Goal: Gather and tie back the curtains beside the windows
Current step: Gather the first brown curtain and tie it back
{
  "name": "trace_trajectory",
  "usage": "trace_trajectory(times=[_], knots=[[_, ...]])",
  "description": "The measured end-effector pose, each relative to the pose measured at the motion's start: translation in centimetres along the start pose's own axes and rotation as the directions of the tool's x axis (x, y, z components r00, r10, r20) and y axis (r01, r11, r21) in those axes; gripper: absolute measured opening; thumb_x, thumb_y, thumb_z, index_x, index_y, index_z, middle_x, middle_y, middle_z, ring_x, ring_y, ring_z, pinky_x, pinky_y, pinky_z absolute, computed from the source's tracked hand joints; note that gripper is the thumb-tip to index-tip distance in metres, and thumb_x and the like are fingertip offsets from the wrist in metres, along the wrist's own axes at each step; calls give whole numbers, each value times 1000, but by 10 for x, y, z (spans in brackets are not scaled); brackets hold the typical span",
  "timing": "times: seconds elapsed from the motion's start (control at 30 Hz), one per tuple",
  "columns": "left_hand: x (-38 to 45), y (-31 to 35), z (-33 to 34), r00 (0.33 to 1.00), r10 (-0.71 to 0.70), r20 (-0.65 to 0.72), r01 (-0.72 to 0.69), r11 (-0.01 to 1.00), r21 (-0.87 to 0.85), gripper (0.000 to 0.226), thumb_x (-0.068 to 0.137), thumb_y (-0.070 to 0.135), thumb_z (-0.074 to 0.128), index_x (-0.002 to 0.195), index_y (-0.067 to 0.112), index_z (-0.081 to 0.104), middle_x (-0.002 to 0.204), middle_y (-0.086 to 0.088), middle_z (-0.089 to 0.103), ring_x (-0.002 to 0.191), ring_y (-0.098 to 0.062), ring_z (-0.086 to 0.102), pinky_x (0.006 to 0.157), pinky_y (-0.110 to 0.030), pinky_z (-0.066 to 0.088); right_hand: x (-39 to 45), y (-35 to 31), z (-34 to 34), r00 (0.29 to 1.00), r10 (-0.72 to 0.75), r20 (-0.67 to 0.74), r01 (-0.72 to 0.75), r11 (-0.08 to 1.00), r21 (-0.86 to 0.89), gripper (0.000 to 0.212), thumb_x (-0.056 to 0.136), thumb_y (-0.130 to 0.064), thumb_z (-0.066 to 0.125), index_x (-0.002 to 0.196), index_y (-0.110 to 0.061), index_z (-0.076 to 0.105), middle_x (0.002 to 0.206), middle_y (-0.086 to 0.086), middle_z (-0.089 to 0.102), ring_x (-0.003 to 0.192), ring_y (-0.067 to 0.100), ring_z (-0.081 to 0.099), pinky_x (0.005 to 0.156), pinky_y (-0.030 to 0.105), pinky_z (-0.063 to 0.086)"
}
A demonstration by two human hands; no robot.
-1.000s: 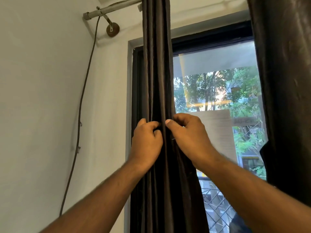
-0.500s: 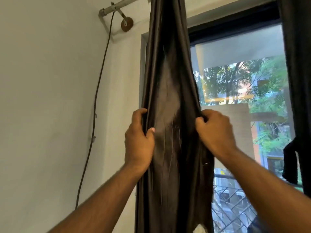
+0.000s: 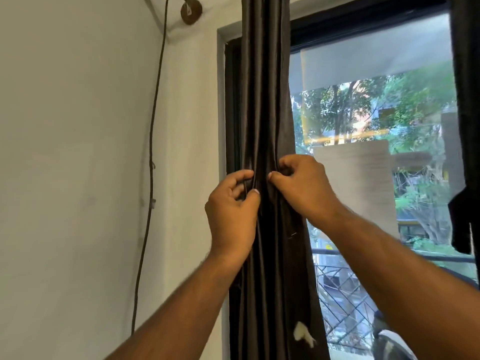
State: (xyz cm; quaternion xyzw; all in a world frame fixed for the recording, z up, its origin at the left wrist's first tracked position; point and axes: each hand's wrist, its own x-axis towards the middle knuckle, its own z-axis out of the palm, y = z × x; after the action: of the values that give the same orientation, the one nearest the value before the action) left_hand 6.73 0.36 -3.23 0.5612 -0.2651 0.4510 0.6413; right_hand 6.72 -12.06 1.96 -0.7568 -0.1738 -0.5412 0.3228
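Now both hands are on the dark curtain [image 3: 262,105], which hangs straight down at the window's [image 3: 376,126] left edge: left hand [image 3: 232,211] and right hand [image 3: 302,187] pinch folds side by side, bunching it narrow. No tie-back is visible, and fingertips disappear into the cloth.

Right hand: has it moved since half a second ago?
Yes. The right hand has come in leftward, away from the window glass, pinching the curtain near the left hand.
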Motion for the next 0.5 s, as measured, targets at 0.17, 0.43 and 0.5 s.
trace_trajectory(times=[0.17, 0.43, 0.5], knots=[[0, 1, -7, 994, 38, 104, -37, 999, -17, 37, 86, 1, 67, 119, 18, 67, 107, 10, 71, 99, 4, 66, 92, -18, 52, 0, -17, -1, 1000, -7, 23, 8, 1000, -15, 28, 79, -14, 63, 58, -1, 51, 52, 10, 45, 54, 18, 43, 52, 29, 33], [-1, -4, -9, 978, -28, 207, 62, 985, -163, 43, 91, -1, 57, 126, 23, 63, 108, 9, 72, 98, -1, 68, 85, -15, 52, -7, -20, 5, 992, 127, 16, -128, 974, 187, 40, 81, -31, 69, 69, 6, 59, 55, 13, 42, 52, 14, 41, 52, 27, 35], [-1, -9, -14, 985, -53, 162, 77, 987, -142, 53, 89, -2, 60, 132, 29, 55, 100, 1, 73, 76, -8, 69, 68, -18, 54, -6, -14, 3, 987, 160, -25, -154, 975, 160, 34, 81, -22, 65, 68, 7, 55, 55, 11, 42, 52, 16, 41, 54, 28, 36]])
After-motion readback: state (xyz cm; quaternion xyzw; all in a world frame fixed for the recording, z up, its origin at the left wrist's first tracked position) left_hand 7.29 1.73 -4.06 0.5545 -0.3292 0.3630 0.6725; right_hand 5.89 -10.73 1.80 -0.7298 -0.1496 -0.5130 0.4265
